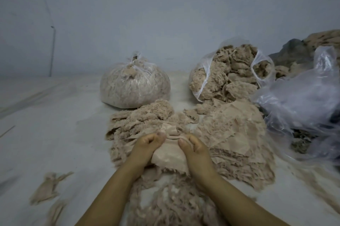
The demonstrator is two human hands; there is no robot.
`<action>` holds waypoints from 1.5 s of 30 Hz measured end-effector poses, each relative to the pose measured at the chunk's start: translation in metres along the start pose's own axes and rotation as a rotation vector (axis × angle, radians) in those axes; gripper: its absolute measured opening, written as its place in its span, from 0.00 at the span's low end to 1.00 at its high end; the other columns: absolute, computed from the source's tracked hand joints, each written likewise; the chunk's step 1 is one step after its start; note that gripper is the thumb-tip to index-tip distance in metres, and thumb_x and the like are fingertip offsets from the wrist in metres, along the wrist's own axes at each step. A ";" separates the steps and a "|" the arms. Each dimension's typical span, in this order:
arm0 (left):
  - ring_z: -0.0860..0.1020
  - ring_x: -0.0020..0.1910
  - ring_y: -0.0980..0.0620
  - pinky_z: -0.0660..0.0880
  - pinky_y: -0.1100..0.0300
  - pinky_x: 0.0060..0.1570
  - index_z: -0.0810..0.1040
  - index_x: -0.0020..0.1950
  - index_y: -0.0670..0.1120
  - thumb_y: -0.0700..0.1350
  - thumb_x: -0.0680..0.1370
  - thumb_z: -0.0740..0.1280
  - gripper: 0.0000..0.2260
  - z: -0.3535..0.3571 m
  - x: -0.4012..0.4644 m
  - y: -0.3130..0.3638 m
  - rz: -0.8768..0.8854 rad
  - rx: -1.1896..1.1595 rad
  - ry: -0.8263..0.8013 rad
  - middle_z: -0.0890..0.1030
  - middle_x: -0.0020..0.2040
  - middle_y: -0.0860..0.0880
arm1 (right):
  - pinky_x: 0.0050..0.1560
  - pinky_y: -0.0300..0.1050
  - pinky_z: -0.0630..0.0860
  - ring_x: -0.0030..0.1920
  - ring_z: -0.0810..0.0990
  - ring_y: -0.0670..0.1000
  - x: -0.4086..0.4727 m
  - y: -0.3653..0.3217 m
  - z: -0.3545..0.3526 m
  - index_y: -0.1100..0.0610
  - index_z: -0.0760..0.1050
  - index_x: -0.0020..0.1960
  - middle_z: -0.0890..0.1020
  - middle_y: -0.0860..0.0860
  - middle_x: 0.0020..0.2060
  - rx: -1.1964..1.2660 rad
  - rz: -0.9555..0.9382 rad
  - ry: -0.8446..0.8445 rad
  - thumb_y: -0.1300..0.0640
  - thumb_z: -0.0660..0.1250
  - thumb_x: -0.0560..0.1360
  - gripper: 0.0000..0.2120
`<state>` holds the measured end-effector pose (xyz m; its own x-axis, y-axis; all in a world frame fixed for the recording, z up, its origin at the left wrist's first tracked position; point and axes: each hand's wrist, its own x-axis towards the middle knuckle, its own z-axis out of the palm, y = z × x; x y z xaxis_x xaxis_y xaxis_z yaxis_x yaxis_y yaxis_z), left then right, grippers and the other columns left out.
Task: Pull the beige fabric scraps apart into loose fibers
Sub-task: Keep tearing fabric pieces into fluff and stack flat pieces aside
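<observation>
Gripping one beige fabric scrap (169, 154) from both sides, left hand (147, 144) and right hand (193, 147) have fingers curled, thumbs pinching its top edge; scrap is held above the scrap pile (230, 133), near centre; tied bag (135, 86) far behind

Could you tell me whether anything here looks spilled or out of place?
Yes: the open bag lies tipped, its beige material spilling toward the scrap pile. A few stray scraps lie apart at the left.
</observation>
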<state>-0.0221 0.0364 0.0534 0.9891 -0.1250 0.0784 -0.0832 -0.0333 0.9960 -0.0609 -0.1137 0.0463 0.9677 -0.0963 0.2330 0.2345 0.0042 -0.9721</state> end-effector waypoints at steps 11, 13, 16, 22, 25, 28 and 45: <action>0.77 0.53 0.63 0.72 0.70 0.53 0.79 0.53 0.53 0.57 0.74 0.65 0.12 0.008 -0.005 0.001 0.235 0.224 -0.039 0.80 0.53 0.55 | 0.33 0.32 0.72 0.32 0.77 0.40 -0.008 0.001 0.002 0.53 0.75 0.41 0.80 0.43 0.31 0.065 -0.003 0.056 0.56 0.61 0.80 0.10; 0.79 0.46 0.55 0.75 0.61 0.47 0.82 0.50 0.46 0.51 0.75 0.67 0.11 0.017 -0.007 0.001 0.186 0.168 -0.059 0.82 0.48 0.45 | 0.38 0.37 0.75 0.36 0.80 0.43 -0.009 0.001 0.006 0.52 0.77 0.45 0.83 0.45 0.35 0.034 -0.018 0.031 0.56 0.61 0.80 0.08; 0.76 0.39 0.44 0.73 0.52 0.40 0.78 0.41 0.40 0.44 0.80 0.62 0.11 0.018 -0.005 0.007 0.071 0.024 0.164 0.80 0.39 0.39 | 0.37 0.44 0.71 0.35 0.77 0.50 -0.010 0.001 0.007 0.51 0.75 0.47 0.81 0.53 0.37 -0.001 0.035 -0.011 0.51 0.64 0.78 0.04; 0.81 0.39 0.43 0.77 0.52 0.40 0.80 0.47 0.43 0.47 0.81 0.61 0.11 0.000 0.000 0.010 -0.141 -0.168 0.327 0.84 0.42 0.41 | 0.51 0.48 0.79 0.50 0.81 0.48 -0.014 0.002 0.006 0.48 0.74 0.55 0.81 0.47 0.54 0.028 0.087 -0.152 0.41 0.68 0.67 0.20; 0.82 0.38 0.42 0.77 0.56 0.34 0.80 0.52 0.46 0.44 0.81 0.61 0.09 -0.012 0.002 0.011 -0.216 -0.312 0.407 0.84 0.41 0.41 | 0.26 0.39 0.69 0.25 0.72 0.48 -0.017 -0.003 -0.001 0.48 0.73 0.58 0.76 0.50 0.27 0.116 0.133 -0.169 0.39 0.68 0.65 0.25; 0.82 0.31 0.47 0.76 0.60 0.27 0.80 0.51 0.46 0.46 0.81 0.61 0.09 -0.021 -0.001 0.011 -0.214 -0.345 0.426 0.84 0.35 0.46 | 0.25 0.32 0.66 0.21 0.72 0.44 -0.017 -0.004 -0.008 0.49 0.77 0.54 0.76 0.45 0.22 -0.006 0.089 -0.258 0.38 0.67 0.64 0.23; 0.83 0.45 0.47 0.79 0.54 0.44 0.82 0.50 0.47 0.60 0.63 0.72 0.23 0.002 -0.012 0.007 -0.037 -0.192 0.058 0.84 0.48 0.43 | 0.28 0.39 0.72 0.27 0.74 0.46 0.000 -0.020 0.010 0.60 0.74 0.42 0.77 0.50 0.27 0.265 0.206 0.084 0.57 0.66 0.78 0.08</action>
<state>-0.0350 0.0362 0.0594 0.9968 -0.0699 0.0382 -0.0271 0.1538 0.9877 -0.0647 -0.1036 0.0656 0.9888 -0.1483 0.0185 0.0613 0.2894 -0.9552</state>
